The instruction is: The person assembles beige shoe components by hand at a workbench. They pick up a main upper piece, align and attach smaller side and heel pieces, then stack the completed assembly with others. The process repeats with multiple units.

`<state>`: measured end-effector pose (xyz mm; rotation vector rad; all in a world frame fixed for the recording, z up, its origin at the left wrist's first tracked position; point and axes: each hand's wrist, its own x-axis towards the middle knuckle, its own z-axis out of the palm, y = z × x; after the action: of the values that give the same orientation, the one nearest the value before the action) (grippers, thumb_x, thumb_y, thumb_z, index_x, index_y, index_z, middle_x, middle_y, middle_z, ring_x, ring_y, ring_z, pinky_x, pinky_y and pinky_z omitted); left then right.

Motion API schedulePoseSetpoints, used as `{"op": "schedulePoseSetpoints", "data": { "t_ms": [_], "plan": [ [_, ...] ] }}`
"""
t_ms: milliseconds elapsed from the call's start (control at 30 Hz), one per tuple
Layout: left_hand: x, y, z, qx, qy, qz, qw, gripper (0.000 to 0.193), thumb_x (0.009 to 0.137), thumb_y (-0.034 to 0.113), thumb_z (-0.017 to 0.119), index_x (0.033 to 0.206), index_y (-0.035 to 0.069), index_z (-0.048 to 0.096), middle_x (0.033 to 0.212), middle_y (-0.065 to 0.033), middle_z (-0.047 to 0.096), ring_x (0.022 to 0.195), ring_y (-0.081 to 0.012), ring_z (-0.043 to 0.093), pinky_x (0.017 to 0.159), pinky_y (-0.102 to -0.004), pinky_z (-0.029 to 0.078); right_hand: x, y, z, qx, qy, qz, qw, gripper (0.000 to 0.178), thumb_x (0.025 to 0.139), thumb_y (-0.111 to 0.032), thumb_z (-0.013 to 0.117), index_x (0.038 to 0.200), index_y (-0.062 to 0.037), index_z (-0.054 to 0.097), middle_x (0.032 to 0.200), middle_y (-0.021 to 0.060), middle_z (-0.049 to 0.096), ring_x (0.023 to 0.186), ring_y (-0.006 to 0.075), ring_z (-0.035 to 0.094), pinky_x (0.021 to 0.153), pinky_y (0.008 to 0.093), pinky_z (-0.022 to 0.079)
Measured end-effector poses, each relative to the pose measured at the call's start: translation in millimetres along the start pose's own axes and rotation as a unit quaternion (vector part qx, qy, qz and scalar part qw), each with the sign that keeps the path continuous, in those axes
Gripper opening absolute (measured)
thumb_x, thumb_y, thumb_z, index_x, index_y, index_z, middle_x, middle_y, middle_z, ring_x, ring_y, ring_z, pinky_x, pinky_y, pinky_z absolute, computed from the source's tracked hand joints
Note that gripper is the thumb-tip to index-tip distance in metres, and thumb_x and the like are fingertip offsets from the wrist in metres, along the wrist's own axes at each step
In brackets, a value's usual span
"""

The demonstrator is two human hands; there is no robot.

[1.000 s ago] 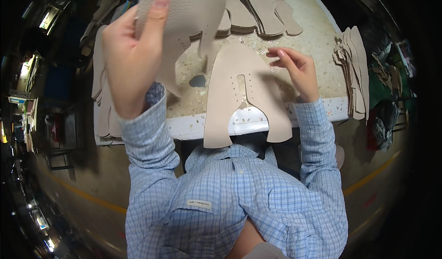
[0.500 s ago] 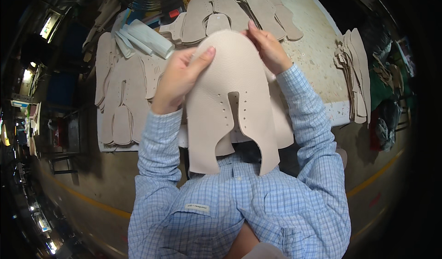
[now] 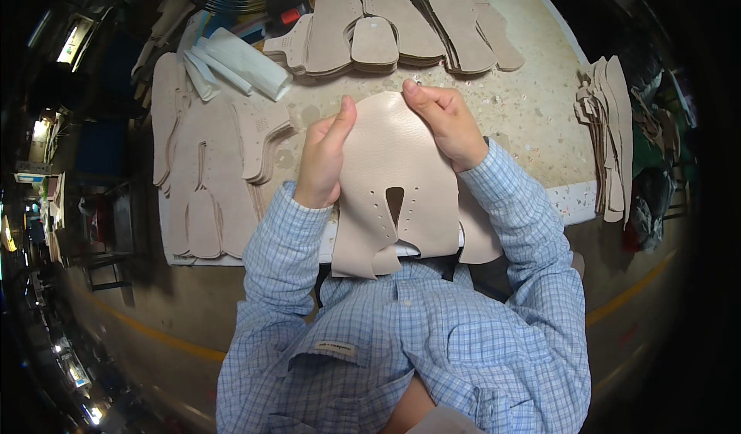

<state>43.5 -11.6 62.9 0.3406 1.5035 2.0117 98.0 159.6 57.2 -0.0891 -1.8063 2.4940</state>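
While your left hand (image 3: 320, 156) is pinching the left edge of the beige leather-like piece (image 3: 401, 152), your right hand (image 3: 448, 121) is pinching its far right edge; both grips are closed on it, with the thumbs pressing on the grained face. You are holding the piece over the near edge of the table (image 3: 532, 117), with its rounded end pointing far and its slotted, two-legged end hanging near. A similar lower piece (image 3: 478, 237) is showing from beneath on the near right.

Judging by the curling near left leg, you are probably handling a light, supple sheet that is bending under its own weight. The pebbled grain is likely giving your fingers fair friction. Breakage is improbable; creasing is the likelier fault, especially in the legs and around the perforated slot. For control, you should be gripping the broad rounded end from both sides and keeping strain off the slot.

The pale, speckled tabletop is supporting a far stack (image 3: 332, 32), a left stack (image 3: 204, 202) and a right stack (image 3: 606, 140) of beige cut pieces. Rolled pale sheets (image 3: 247, 63) are lying far left. Beyond the table, a yellow line (image 3: 177, 347) is crossing the dim floor (image 3: 166, 303).
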Motion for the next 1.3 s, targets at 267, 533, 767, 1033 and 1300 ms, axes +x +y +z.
{"op": "schedulePoseSetpoints", "data": {
  "t_ms": [267,533,767,1033,1300],
  "plan": [
    [-3,1,-2,0.013,-0.001,0.011,1.0,0.046,0.098,0.034,0.042,0.1,-0.006,0.063,0.094,-0.0114,0.066,0.083,-0.0126,0.061,0.075,-0.0231,0.046,-2,-4,1,-0.029,0.008,0.009,1.0,0.042,0.095,-0.038,0.05,0.081,-0.0012,0.066,0.07,0.0002,0.062,0.06,0.0045,0.054,0.055,0.0201,0.044],
    [-5,0,-1,0.017,0.029,-0.003,0.999,0.045,0.098,0.034,0.043,0.091,-0.005,0.064,0.085,-0.0071,0.065,0.075,-0.0088,0.057,0.07,-0.0212,0.044,-1,-2,0,-0.036,0.02,0.021,0.999,0.046,0.095,-0.041,0.048,0.075,-0.0026,0.064,0.065,-0.0019,0.059,0.057,0.0035,0.049,0.052,0.0204,0.041],
    [-3,-2,-3,0.024,0.025,0.016,0.999,0.046,0.098,0.035,0.044,0.084,-0.004,0.065,0.08,-0.0048,0.064,0.071,-0.0068,0.054,0.066,-0.0204,0.042,-1,0,-1,-0.027,0.013,0.007,1.0,0.047,0.094,-0.043,0.048,0.076,-0.002,0.064,0.066,-0.0004,0.06,0.057,0.0044,0.051,0.053,0.0214,0.043],
    [-4,1,0,0.025,0.03,0.026,0.999,0.046,0.097,0.035,0.044,0.087,-0.004,0.065,0.081,-0.0054,0.064,0.071,-0.0076,0.055,0.067,-0.0204,0.042,0,0,1,-0.038,0.032,0.02,0.999,0.047,0.094,-0.042,0.05,0.078,-0.0005,0.065,0.068,0.0008,0.062,0.058,0.0054,0.053,0.053,0.0213,0.044],
    [6,8,-18,0.19,-0.036,-0.005,0.981,0.04,0.092,0.035,0.054,0.092,-0.003,0.066,0.081,-0.0062,0.065,0.072,-0.0089,0.058,0.065,-0.0211,0.045,13,13,6,-0.28,0.004,-0.027,0.96,0.032,0.094,-0.03,0.054,0.082,-0.0018,0.064,0.062,-0.0038,0.05,0.054,0.0034,0.039,0.048,0.0221,0.036]
  ]
}}
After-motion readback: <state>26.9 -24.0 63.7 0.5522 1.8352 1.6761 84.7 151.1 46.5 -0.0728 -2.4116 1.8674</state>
